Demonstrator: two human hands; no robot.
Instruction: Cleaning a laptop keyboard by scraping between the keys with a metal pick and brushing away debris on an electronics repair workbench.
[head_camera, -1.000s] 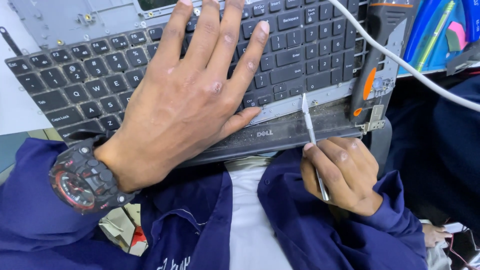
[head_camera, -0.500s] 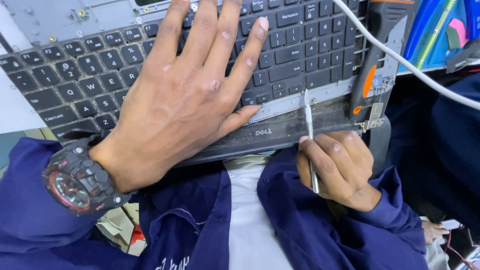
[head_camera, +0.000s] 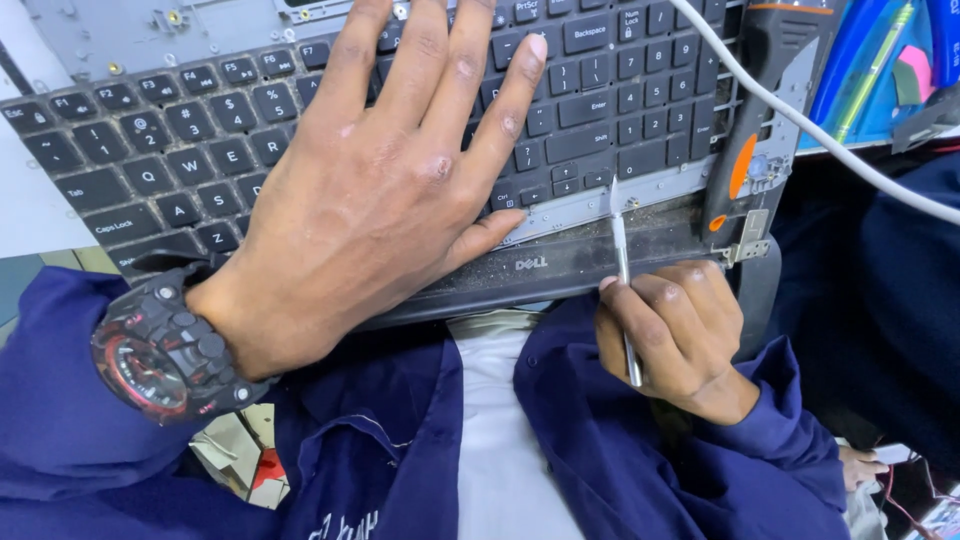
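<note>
Right now the left hand (head_camera: 390, 190) lies flat and spread wide over a black laptop keyboard (head_camera: 610, 90), palm down on the matte square keys, fingers fanned toward the upper rows and gripping nothing. A chunky black-and-red wristwatch (head_camera: 160, 350) sits on that wrist above a navy sleeve. The keyboard is seated in a grey metal frame (head_camera: 100, 25) with small screw holes, and its near edge rests against the person's lap, where a dusty dark plastic strip (head_camera: 560, 265) runs along the front. The right hand (head_camera: 675, 335) is curled closed around a thin, pale metal pry tool (head_camera: 622, 270), held like a pen, its narrow flat tip pressed into the seam at the keyboard's lower right edge. A white cable (head_camera: 830, 135) crosses the upper right, over a black-and-orange tool handle (head_camera: 765, 120) beside the keyboard.
</note>
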